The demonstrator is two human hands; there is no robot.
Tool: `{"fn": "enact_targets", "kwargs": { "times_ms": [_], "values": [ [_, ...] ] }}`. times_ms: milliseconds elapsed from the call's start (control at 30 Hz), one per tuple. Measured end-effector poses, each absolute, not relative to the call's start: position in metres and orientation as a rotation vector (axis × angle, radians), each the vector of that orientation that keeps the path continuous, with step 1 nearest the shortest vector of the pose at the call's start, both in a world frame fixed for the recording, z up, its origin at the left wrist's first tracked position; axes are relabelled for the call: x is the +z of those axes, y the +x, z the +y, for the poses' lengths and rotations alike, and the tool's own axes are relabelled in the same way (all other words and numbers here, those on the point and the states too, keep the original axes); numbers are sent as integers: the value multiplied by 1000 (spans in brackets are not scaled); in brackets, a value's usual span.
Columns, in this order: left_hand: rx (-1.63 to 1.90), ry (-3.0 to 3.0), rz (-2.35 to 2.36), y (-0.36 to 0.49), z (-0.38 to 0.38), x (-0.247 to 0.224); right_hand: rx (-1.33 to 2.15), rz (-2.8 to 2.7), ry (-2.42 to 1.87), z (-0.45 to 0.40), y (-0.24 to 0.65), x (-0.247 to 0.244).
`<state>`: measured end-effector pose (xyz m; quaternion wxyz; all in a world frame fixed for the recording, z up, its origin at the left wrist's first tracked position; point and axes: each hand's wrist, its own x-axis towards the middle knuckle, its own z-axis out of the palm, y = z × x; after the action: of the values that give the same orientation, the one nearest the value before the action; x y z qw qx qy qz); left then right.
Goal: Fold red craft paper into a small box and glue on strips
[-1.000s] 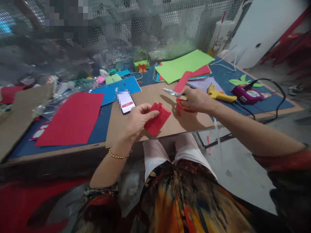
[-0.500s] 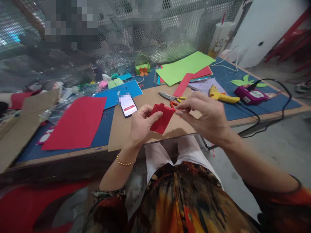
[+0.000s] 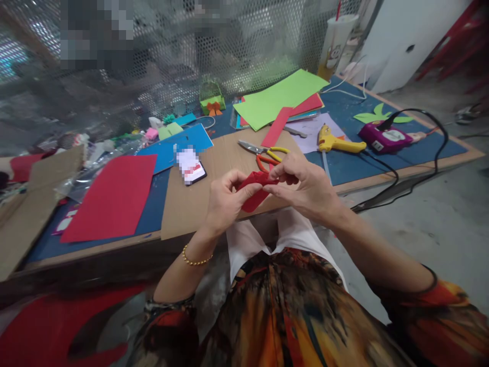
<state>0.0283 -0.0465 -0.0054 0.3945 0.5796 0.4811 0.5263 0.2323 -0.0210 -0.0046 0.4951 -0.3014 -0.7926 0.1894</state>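
A small folded red paper piece is held above the table's front edge, between both hands. My left hand pinches its left side, thumb in front. On its upper right edge, the fingers and thumb of my right hand are closed in a pinch. Fingers hide part of the folded top. Just beyond lie scissors with yellow and orange handles, on a brown board.
Left of my hands are a phone and a large red sheet. Green sheets lie at the back. On the right are a yellow glue gun, a purple box and black cables. A drink cup stands behind.
My right hand has come in leftward and now grips the paper's upper edge. The red piece has tilted, its top now turned more toward me. The whole view has shifted slightly.
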Motion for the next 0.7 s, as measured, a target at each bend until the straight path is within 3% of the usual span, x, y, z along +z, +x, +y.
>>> {"fn": "enact_targets", "kwargs": {
  "times_ms": [400,700],
  "values": [
    [1533,2206,1060,31,-61,-5,368,-1829,-706,-49,236,-10],
    [1457,2675,873,26,-66,7,233,-1873,-695,-63,234,-13]
  ]
}}
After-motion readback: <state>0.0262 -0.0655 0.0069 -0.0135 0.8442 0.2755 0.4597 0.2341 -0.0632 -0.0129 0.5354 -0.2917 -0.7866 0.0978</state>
